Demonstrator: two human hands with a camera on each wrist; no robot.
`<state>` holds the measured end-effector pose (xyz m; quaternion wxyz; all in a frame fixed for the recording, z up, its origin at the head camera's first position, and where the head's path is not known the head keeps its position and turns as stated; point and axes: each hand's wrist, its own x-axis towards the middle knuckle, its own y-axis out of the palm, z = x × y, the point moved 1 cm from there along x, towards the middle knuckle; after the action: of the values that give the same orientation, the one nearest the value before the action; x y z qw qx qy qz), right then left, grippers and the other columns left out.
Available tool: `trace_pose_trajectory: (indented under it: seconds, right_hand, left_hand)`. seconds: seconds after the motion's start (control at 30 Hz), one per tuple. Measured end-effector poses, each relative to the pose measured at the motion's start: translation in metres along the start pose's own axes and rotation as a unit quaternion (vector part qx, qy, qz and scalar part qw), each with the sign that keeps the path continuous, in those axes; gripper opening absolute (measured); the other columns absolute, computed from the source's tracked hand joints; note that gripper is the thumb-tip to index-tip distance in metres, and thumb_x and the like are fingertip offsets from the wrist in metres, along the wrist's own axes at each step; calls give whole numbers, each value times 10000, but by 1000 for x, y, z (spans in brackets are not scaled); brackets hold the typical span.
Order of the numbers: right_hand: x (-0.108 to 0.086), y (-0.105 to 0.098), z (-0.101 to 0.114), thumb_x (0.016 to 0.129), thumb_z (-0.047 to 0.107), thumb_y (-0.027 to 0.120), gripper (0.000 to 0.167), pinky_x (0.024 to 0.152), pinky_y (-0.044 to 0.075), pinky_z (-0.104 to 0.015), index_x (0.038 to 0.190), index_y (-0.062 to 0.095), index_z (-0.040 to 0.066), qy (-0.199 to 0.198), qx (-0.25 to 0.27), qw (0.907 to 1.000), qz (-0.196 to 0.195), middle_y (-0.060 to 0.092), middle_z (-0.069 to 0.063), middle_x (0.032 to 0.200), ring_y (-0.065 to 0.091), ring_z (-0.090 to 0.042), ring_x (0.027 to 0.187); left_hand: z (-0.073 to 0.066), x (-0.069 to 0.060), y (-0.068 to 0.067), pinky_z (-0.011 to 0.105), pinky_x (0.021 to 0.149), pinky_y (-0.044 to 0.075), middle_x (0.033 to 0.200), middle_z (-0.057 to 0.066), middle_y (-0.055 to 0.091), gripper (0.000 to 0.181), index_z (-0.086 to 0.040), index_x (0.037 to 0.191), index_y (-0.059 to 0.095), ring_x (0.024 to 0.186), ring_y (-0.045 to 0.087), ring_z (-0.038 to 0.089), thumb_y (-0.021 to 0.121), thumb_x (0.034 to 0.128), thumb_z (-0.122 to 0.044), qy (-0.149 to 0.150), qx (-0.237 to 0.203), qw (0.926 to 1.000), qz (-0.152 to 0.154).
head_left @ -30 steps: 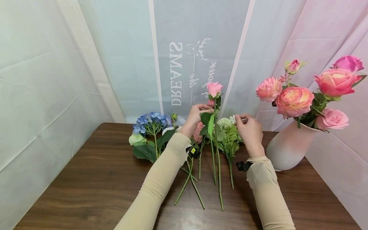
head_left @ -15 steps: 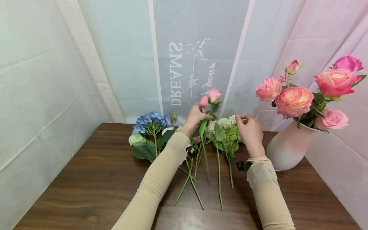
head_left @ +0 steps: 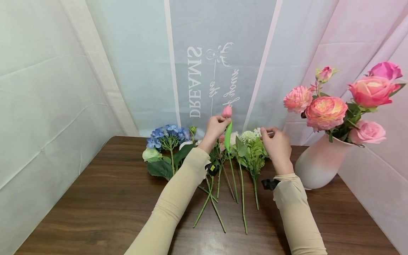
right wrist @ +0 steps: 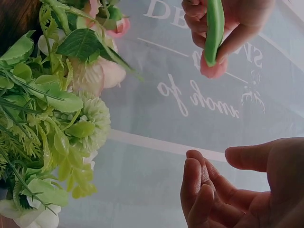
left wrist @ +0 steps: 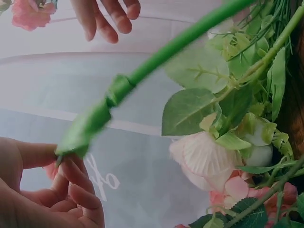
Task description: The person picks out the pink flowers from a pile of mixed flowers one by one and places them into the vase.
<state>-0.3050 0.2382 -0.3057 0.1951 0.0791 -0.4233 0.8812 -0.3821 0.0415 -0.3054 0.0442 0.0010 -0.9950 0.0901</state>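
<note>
My left hand [head_left: 216, 130] pinches a pink tulip [head_left: 227, 112] just under its bud. The tulip stands nearly upright above the flower pile, its green leaf [head_left: 228, 136] hanging along the stem. In the left wrist view, thumb and fingers of the left hand [left wrist: 57, 190] meet on the green upper part of the stem [left wrist: 185, 42]; the bud is mostly hidden behind them. My right hand [head_left: 278, 146] is raised at the right of the pile. The right wrist view has the right hand [right wrist: 237, 185] with loosely bent fingers, thumb apart, nothing between them.
Blue hydrangea [head_left: 169, 136] and a pale green rose [head_left: 151, 154] lie at the pile's left, a pale green round bloom [head_left: 248, 136] at its right. Several stems spread forward over the brown table [head_left: 111, 212]. A pink-white vase [head_left: 318, 166] with pink flowers stands far right, before curtains.
The pink rose that stood up beside the tulip has sunk back into the pile. My left hand has kept the tulip and now holds it upright alone. The right hand has hardly moved.
</note>
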Motion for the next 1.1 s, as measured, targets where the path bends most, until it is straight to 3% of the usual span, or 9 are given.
trace_pose_trajectory:
  seconds: [0.17,0.37,0.47,0.73,1.1]
  right_hand:
    - [-1,0,-1,953,575,365,545,570,437,-357,1085,648,129,-10,19,10000,11,713,-95,963,630,-278,764]
    - [-2,-1,3,951,581,367,550,567,439,-350,1072,658,130,6,78,10000,-21,715,-95,961,632,-274,765]
    - [-3,-2,7,946,588,371,551,566,441,-342,1067,664,137,11,158,9998,-74,721,-82,961,635,-264,767]
    - [-7,-6,17,938,589,399,553,596,459,-312,1092,668,132,2,446,9988,-212,732,-89,968,677,-248,814]
    - [-11,-8,34,926,537,490,478,573,457,-195,1083,691,132,-100,854,9949,-528,745,-73,908,695,-118,722]
  left_hand:
    - [-1,-5,-3,248,675,473,985,71,674,223,-39,898,722,765,566,124,662,896,-253,159,-196,9996,-85]
    - [-4,-12,-12,329,721,530,892,58,673,191,-43,883,722,702,588,135,667,894,-225,431,-552,9975,-14]
    - [-6,-16,-19,315,720,539,844,50,674,184,-46,885,725,685,617,146,674,889,-222,557,-726,9958,-13]
    - [-11,-27,-36,232,569,479,780,59,683,162,-38,904,742,620,625,110,682,881,-187,889,-855,9917,-361]
    - [-15,-42,-49,252,664,525,932,164,710,162,-68,967,760,751,668,169,660,899,-176,1240,-1110,9819,-905]
